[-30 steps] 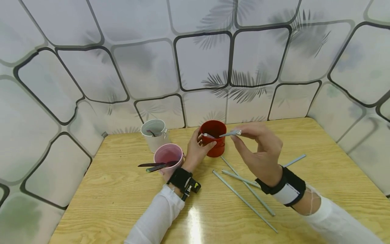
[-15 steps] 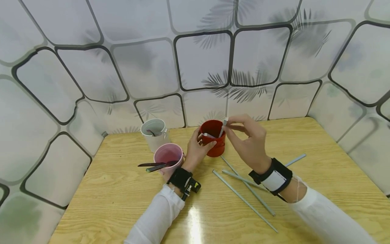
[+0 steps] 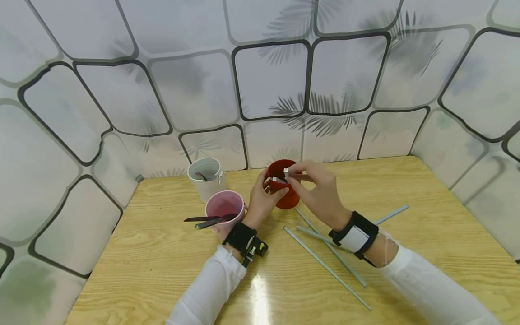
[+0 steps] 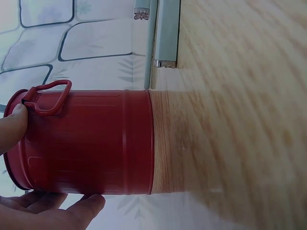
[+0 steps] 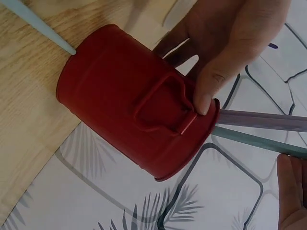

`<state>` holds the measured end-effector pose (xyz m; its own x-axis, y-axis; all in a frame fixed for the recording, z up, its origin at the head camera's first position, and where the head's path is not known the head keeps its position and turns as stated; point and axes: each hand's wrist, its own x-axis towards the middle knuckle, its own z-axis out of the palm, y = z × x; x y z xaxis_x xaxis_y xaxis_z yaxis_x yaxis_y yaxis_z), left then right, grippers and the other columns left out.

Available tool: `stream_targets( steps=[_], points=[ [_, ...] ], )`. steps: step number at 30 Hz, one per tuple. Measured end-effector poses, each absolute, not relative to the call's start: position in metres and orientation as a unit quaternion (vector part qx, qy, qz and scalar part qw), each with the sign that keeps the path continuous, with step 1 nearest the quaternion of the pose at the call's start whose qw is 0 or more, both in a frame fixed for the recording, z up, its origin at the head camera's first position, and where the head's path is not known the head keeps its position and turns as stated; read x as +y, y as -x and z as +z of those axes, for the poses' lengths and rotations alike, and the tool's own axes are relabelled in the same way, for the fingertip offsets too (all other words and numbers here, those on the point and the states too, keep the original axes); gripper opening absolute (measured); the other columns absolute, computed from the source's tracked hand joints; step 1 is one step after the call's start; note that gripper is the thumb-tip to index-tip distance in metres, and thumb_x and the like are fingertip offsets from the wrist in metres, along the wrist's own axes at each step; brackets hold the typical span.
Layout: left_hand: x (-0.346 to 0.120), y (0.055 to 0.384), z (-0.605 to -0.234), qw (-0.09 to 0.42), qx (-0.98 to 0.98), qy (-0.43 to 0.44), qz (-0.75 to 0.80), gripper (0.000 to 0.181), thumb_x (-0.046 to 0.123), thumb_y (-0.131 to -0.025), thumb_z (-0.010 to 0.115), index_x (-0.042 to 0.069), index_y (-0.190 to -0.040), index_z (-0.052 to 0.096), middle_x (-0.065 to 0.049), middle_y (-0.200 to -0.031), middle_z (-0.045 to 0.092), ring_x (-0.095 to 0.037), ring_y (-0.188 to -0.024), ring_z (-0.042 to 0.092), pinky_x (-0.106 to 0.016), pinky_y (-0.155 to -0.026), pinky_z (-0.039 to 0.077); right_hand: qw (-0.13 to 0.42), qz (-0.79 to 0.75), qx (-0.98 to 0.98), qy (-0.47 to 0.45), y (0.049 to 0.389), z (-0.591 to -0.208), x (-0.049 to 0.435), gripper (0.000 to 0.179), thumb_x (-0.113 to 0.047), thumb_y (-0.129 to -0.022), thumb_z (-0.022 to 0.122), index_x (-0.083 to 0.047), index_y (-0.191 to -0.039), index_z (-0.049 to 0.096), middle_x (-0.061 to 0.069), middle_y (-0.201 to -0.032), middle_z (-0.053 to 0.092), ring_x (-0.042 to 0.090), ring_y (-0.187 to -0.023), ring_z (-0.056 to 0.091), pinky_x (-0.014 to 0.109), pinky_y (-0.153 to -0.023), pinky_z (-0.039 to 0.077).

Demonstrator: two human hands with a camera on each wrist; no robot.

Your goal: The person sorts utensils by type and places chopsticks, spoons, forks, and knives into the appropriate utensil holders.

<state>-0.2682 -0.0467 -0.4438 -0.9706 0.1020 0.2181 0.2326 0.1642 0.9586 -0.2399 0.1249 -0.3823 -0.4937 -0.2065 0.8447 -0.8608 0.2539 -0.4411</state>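
Observation:
A small red metal bucket (image 3: 290,200) stands upright at the back middle of the table. My left hand (image 3: 262,203) grips its side near the top, thumb by the small wire handle (image 4: 53,98) and fingers round the wall. Over the bucket's mouth, my right hand (image 3: 318,189) pinches a thin pale green stick (image 5: 254,142) with a silvery end; its lower end is hidden inside. Another stick, purplish grey (image 5: 264,120), leans in the bucket against the rim beside it.
Left of the red bucket stand a white bucket (image 3: 203,189) and a pink bucket (image 3: 225,198), each holding dark sticks. Several pale green sticks (image 3: 327,268) lie crossed on the table (image 3: 162,271) at the right front. A patterned cloth wall (image 3: 268,81) rises behind.
My right hand has moved left to the red bucket, turning its stick from nearly level to upright and lowering it into the mouth. The left hand and bucket stay put.

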Motion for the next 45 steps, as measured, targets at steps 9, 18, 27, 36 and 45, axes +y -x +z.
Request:
stream_targets(
  steps=[9, 18, 27, 36, 45],
  points=[
    [-0.047, 0.268, -0.444, 0.05, -0.767, 0.107, -0.631, 0.075, 0.007, -0.092, 0.078, 0.008, -0.156, 0.04, -0.016, -0.153, 0.049, -0.039, -0.141, 0.047, -0.05, -0.115, 0.041, 0.328, 0.445, -0.74, -0.383, 0.241, -0.393, 0.121, 0.03, 0.015, -0.079, 0.081, -0.001, -0.103, 0.072, 0.009, -0.101, 0.073, 0.024, -0.093, 0.073, 0.025, -0.084, 0.06],
    [-0.047, 0.267, -0.442, 0.046, -0.771, 0.109, -0.625, 0.076, 0.006, -0.093, 0.077, 0.009, -0.158, 0.038, -0.015, -0.156, 0.046, -0.037, -0.144, 0.044, -0.049, -0.117, 0.039, 0.314, 0.422, -0.759, -0.383, 0.244, -0.396, 0.119, 0.031, 0.011, -0.08, 0.082, -0.004, -0.106, 0.073, 0.007, -0.104, 0.073, 0.022, -0.096, 0.072, 0.031, -0.085, 0.061],
    [-0.048, 0.268, -0.444, 0.047, -0.765, 0.116, -0.631, 0.072, 0.004, -0.094, 0.075, 0.01, -0.156, 0.039, -0.014, -0.152, 0.05, -0.035, -0.139, 0.049, -0.049, -0.114, 0.043, 0.283, 0.393, -0.786, -0.384, 0.24, -0.392, 0.123, 0.035, 0.006, -0.082, 0.082, -0.004, -0.115, 0.076, 0.008, -0.11, 0.075, 0.023, -0.102, 0.072, 0.039, -0.085, 0.061],
    [-0.045, 0.268, -0.444, 0.06, -0.759, 0.115, -0.638, 0.073, 0.008, -0.091, 0.079, 0.01, -0.155, 0.043, -0.015, -0.15, 0.052, -0.038, -0.136, 0.051, -0.05, -0.112, 0.045, 0.282, 0.428, -0.793, -0.329, 0.226, -0.373, 0.151, 0.031, 0.007, -0.086, 0.079, -0.002, -0.116, 0.077, 0.01, -0.114, 0.076, 0.025, -0.102, 0.074, 0.031, -0.086, 0.06],
    [-0.046, 0.269, -0.445, 0.066, -0.758, 0.112, -0.639, 0.072, 0.007, -0.091, 0.079, 0.007, -0.154, 0.043, -0.017, -0.151, 0.051, -0.04, -0.137, 0.05, -0.05, -0.113, 0.044, 0.335, 0.448, -0.779, -0.285, 0.204, -0.348, 0.187, 0.03, 0.014, -0.086, 0.075, -0.002, -0.111, 0.078, 0.01, -0.106, 0.077, 0.004, -0.1, 0.071, 0.018, -0.087, 0.057]
  ],
)
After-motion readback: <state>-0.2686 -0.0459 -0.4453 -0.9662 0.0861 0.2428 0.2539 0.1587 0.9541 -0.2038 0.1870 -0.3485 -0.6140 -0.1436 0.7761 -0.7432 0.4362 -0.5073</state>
